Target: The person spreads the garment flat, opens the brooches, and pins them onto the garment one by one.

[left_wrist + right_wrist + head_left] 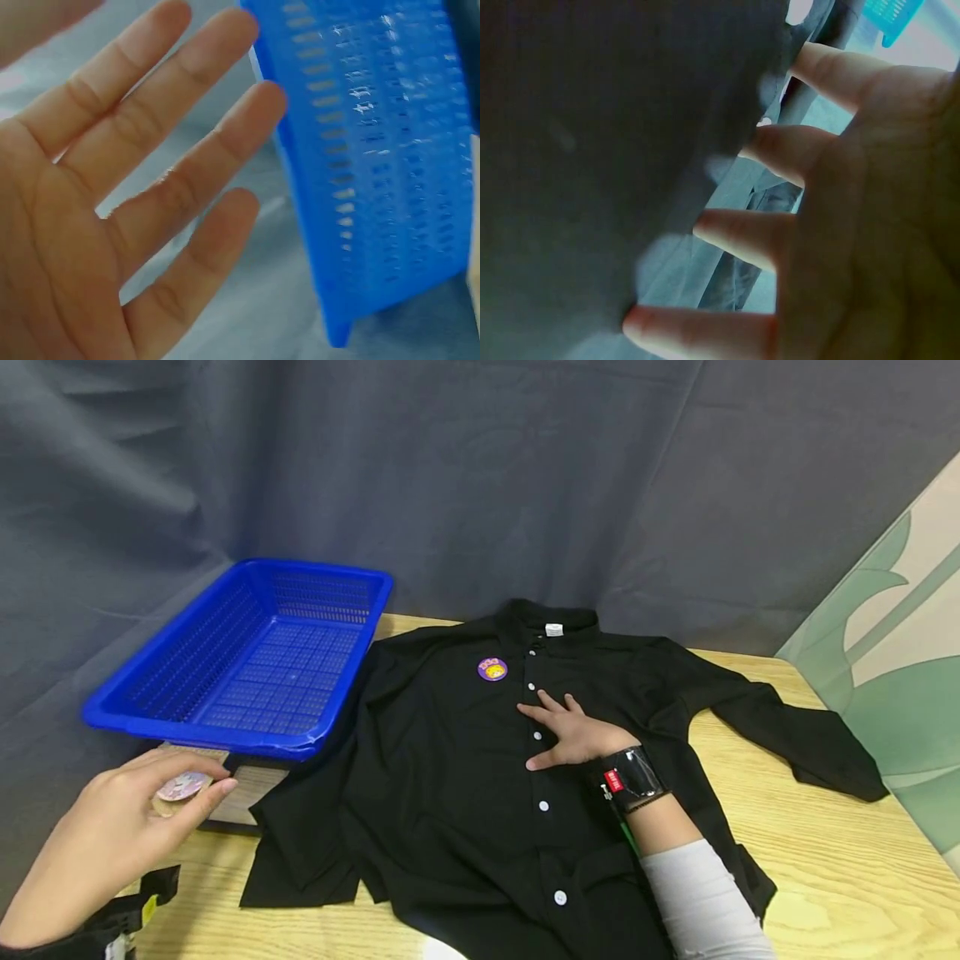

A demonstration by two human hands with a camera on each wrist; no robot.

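Observation:
A black button-up shirt (450,777) lies spread face up on the wooden table (825,852). A round purple badge (492,669) is pinned on its chest near the collar. My right hand (573,735) lies flat on the shirt's button placket with its fingers spread. In the right wrist view the right hand (855,225) touches the dark shirt (592,150) with straight fingers. My left hand (217,775) hovers at the table's left edge and pinches a second round, pale pink badge (180,787) between thumb and fingers. The left hand (150,187) is beside the blue basket (382,150).
An empty blue plastic basket (322,570) stands at the back left on a low box (243,789), touching the shirt's sleeve. A grey curtain hangs behind the table. A green-patterned panel (900,652) stands at the right. The shirt's other sleeve (795,735) stretches right.

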